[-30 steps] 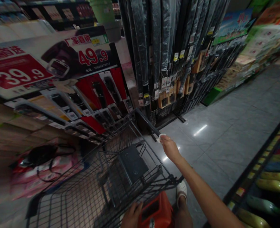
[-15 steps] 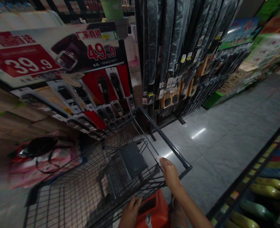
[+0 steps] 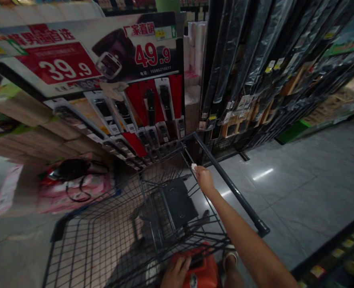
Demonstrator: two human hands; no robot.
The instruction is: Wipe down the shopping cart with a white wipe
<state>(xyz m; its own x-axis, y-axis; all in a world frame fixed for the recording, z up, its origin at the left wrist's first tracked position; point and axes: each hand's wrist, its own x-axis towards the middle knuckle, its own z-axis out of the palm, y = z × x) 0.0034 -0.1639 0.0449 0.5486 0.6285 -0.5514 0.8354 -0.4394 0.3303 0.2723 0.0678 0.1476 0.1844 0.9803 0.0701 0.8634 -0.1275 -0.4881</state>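
Note:
My right hand (image 3: 205,181) reaches over the shopping cart (image 3: 87,212), closed in a pinch on a small white piece (image 3: 194,166). Whether that piece is paper or cloth is too small to tell. It is close to a thin rail at the back of the cart, beside the thick handlebar (image 3: 228,180). At the bottom, my left hand (image 3: 175,272) lies with fingers stretched over an orange case (image 3: 205,270) next to the cart's side; part of the hand is cut off by the frame edge. The cart's dark seat panel (image 3: 180,204) lies below my right hand.
A rack of packaged belts (image 3: 129,116) with price signs (image 3: 89,56) stands beyond the cart. Belts in plastic (image 3: 237,52) hang to its right. Pink packages (image 3: 75,188) with a black bag (image 3: 70,170) sit at left. Grey tiled floor (image 3: 291,188) stretches right; a shelf edge (image 3: 330,256) borders it.
My right hand has moved away from me along the cart's rail with the white piece. My left hand stays at the orange case. The view has shifted, moving the racks rightward.

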